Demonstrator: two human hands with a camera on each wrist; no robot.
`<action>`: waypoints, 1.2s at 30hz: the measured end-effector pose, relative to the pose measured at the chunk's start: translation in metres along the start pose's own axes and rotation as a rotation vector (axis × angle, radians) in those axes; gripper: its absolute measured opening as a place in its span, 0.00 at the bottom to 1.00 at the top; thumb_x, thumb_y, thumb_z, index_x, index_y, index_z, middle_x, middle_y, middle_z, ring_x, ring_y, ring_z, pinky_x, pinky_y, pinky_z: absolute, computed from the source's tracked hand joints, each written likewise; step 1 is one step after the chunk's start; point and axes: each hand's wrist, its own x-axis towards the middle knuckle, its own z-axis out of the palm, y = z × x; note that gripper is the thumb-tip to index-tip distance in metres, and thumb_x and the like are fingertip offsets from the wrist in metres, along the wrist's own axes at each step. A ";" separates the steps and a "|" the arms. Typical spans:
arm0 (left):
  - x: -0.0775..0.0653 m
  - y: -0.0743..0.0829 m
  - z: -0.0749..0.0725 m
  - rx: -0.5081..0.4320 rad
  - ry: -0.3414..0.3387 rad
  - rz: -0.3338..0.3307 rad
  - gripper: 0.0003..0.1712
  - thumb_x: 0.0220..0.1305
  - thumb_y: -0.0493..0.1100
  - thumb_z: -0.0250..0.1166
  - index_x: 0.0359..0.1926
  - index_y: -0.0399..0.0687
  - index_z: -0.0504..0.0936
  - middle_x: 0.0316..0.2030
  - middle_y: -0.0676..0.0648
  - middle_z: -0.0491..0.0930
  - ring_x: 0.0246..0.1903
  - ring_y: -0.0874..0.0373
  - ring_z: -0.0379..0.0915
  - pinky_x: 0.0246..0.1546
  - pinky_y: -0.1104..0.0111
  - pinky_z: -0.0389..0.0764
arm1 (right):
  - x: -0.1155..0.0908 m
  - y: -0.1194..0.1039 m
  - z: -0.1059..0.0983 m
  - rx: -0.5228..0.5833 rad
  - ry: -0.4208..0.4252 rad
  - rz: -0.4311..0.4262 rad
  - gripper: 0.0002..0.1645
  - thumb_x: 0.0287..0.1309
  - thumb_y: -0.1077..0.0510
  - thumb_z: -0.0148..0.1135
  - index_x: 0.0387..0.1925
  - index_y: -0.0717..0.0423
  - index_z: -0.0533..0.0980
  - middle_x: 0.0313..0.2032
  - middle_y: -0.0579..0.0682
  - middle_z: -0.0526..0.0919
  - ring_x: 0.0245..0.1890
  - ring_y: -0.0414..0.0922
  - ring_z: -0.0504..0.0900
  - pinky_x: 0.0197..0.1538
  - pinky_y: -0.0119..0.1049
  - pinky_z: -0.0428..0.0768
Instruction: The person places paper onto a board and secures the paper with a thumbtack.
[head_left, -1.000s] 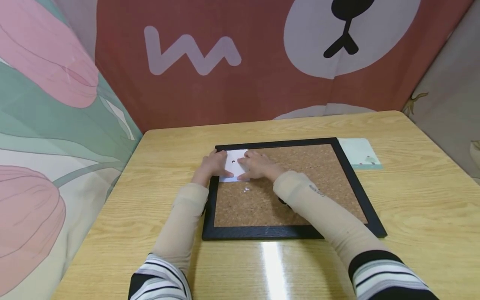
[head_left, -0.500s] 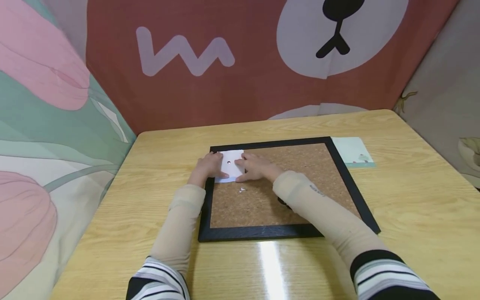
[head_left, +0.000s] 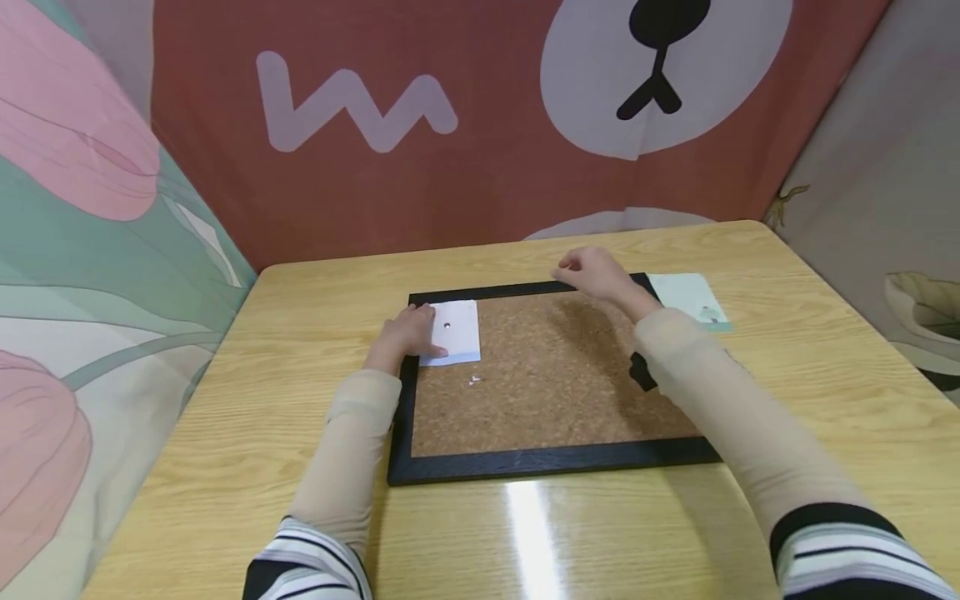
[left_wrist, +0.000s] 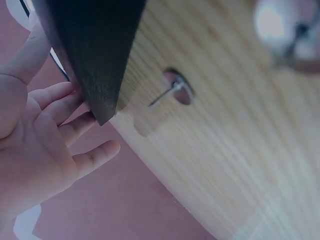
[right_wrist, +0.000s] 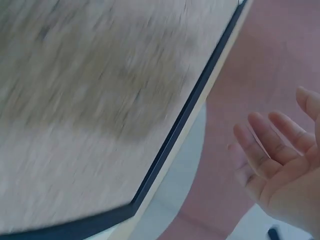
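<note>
A white sheet of paper (head_left: 463, 321) lies at the far left corner of a cork board (head_left: 540, 392) with a black frame. Near the paper's middle sits a small shiny tack (head_left: 447, 326). My left hand (head_left: 405, 337) rests at that corner, thumb on the paper. In the left wrist view its fairly straight fingers (left_wrist: 75, 127) touch the dark frame edge (left_wrist: 100, 75). My right hand (head_left: 598, 275) is in the air over the board's far edge, fingers loosely bent. The right wrist view shows this hand (right_wrist: 285, 165) with nothing in it.
Small shiny bits (head_left: 474, 380) lie on the cork below the paper. A pale green card (head_left: 686, 296) lies beside the board's far right corner. In the left wrist view, a thumbtack (left_wrist: 177, 87) lies on the wooden table (left_wrist: 225, 150) near a blurred shiny object (left_wrist: 290, 30).
My right hand has left the paper, lifting and moving right over the board's far edge. The left hand stays on the paper's left side. The view has shifted slightly right.
</note>
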 end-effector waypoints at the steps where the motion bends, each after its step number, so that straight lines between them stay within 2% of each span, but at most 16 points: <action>1: 0.000 0.000 0.000 0.002 -0.006 -0.002 0.48 0.49 0.55 0.67 0.65 0.37 0.55 0.64 0.38 0.53 0.64 0.43 0.41 0.56 0.45 0.50 | -0.002 0.007 -0.005 0.013 0.025 0.016 0.24 0.61 0.50 0.51 0.50 0.66 0.71 0.47 0.63 0.74 0.45 0.56 0.73 0.45 0.50 0.70; 9: 0.000 0.001 -0.001 0.008 -0.015 0.005 0.48 0.51 0.54 0.66 0.65 0.37 0.54 0.65 0.38 0.51 0.64 0.43 0.40 0.56 0.44 0.48 | -0.024 0.060 -0.032 0.013 0.154 0.148 0.23 0.60 0.51 0.51 0.43 0.69 0.73 0.43 0.66 0.74 0.41 0.58 0.72 0.43 0.52 0.69; 11: -0.001 -0.001 -0.001 0.006 -0.015 0.010 0.48 0.51 0.54 0.66 0.65 0.36 0.54 0.65 0.37 0.51 0.64 0.42 0.39 0.56 0.44 0.48 | -0.029 0.072 -0.036 0.010 0.178 0.175 0.23 0.60 0.52 0.51 0.42 0.70 0.73 0.40 0.66 0.75 0.37 0.57 0.73 0.38 0.50 0.71; 16: -0.005 -0.007 -0.002 0.012 -0.014 0.008 0.47 0.52 0.53 0.66 0.65 0.35 0.54 0.65 0.36 0.50 0.64 0.41 0.39 0.56 0.44 0.50 | -0.037 0.096 -0.047 0.010 0.250 0.239 0.21 0.58 0.54 0.53 0.39 0.72 0.75 0.23 0.56 0.77 0.22 0.50 0.74 0.23 0.37 0.70; 20: -0.004 -0.008 -0.004 0.022 -0.012 0.007 0.47 0.52 0.54 0.65 0.64 0.34 0.54 0.65 0.35 0.50 0.64 0.41 0.40 0.56 0.46 0.52 | -0.045 0.109 -0.055 -0.008 0.279 0.287 0.21 0.57 0.55 0.54 0.38 0.73 0.75 0.20 0.53 0.76 0.17 0.46 0.71 0.21 0.36 0.69; 22: -0.004 -0.008 -0.004 0.027 -0.015 0.011 0.47 0.52 0.54 0.65 0.65 0.35 0.54 0.65 0.36 0.49 0.64 0.41 0.39 0.57 0.47 0.52 | -0.050 0.115 -0.058 -0.033 0.281 0.308 0.20 0.56 0.55 0.54 0.35 0.74 0.76 0.18 0.53 0.76 0.15 0.43 0.68 0.21 0.37 0.67; 25: -0.003 -0.007 -0.004 0.021 -0.018 0.016 0.47 0.53 0.54 0.64 0.65 0.35 0.53 0.65 0.36 0.49 0.64 0.42 0.39 0.57 0.48 0.51 | -0.057 0.123 -0.060 -0.061 0.278 0.350 0.20 0.55 0.54 0.55 0.17 0.67 0.75 0.11 0.48 0.69 0.11 0.40 0.60 0.18 0.36 0.62; 28: -0.003 -0.005 -0.003 0.010 -0.024 0.022 0.47 0.53 0.54 0.64 0.65 0.35 0.53 0.65 0.36 0.49 0.64 0.41 0.38 0.57 0.48 0.51 | -0.062 0.130 -0.060 -0.073 0.258 0.397 0.26 0.54 0.53 0.57 0.05 0.56 0.64 0.06 0.44 0.58 0.09 0.38 0.52 0.16 0.34 0.57; 31: -0.003 -0.003 -0.002 0.005 -0.027 0.022 0.46 0.53 0.53 0.64 0.65 0.35 0.54 0.65 0.36 0.49 0.64 0.41 0.39 0.57 0.48 0.52 | -0.064 0.137 -0.058 -0.094 0.226 0.441 0.29 0.52 0.52 0.59 0.04 0.50 0.57 0.07 0.41 0.53 0.09 0.38 0.51 0.15 0.34 0.56; 36: -0.003 0.000 0.000 0.005 -0.021 0.024 0.46 0.53 0.53 0.65 0.64 0.34 0.54 0.65 0.35 0.49 0.64 0.41 0.39 0.56 0.46 0.53 | -0.065 0.145 -0.053 -0.122 0.147 0.522 0.29 0.49 0.47 0.62 0.08 0.52 0.56 0.09 0.41 0.52 0.11 0.38 0.52 0.16 0.34 0.59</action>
